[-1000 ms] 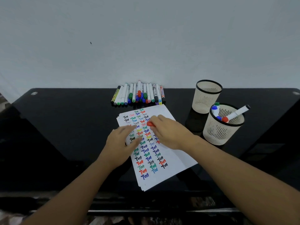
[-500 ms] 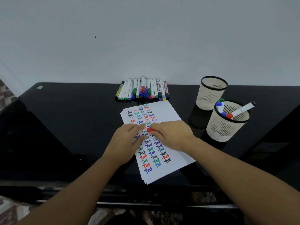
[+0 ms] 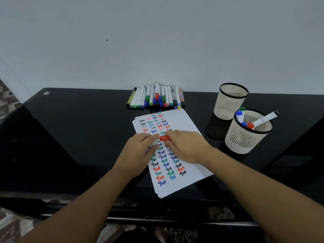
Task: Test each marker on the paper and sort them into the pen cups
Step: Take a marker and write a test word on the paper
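While we are pinching the red marker (image 3: 164, 138) between our left hand (image 3: 140, 153) and right hand (image 3: 185, 146) over the paper (image 3: 182, 123), we are seating its cap squarely before dropping it in a cup (image 3: 249, 135).

Both forearms reaching forward, left hand (image 3: 138, 153) and right hand (image 3: 187, 146) fingertips meeting, fingers curled, pinching.

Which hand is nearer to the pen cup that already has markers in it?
Right. The right hand is over the paper, just left of the filled pen cup, gripping a red marker. The left hand is farther left, beyond it.
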### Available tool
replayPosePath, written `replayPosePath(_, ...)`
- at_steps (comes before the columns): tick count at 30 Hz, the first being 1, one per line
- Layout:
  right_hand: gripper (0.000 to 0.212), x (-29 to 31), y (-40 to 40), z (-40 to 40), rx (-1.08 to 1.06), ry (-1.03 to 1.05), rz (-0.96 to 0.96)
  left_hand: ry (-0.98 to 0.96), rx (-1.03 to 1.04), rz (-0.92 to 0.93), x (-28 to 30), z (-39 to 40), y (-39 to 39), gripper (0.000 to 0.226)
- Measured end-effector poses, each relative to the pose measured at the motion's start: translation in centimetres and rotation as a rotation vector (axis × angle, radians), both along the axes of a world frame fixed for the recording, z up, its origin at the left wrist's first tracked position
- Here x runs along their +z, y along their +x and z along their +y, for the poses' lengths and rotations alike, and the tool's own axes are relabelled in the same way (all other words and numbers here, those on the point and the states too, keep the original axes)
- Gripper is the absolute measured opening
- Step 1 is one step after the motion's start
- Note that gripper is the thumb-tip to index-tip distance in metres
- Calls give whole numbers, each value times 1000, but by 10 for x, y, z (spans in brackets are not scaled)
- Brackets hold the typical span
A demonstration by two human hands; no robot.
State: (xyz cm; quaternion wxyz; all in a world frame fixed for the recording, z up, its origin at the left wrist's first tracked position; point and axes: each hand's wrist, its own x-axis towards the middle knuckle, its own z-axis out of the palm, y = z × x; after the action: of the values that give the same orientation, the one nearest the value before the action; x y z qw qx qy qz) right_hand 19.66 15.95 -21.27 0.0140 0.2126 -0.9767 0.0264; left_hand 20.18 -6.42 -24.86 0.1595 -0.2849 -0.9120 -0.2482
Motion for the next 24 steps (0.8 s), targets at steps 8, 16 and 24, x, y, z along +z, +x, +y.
replayPosePath(8,39,1,0,-1,35,77,-40,-8,0,-5,-1,0,-1,44)
replayPosePath(16,39,0,1,1,48,75,-1,4,2,5,-3,0,-1,40)
replayPosePath(24,39,1,1,2,57,63,-12,-1,11,-3,-1,0,0,43)
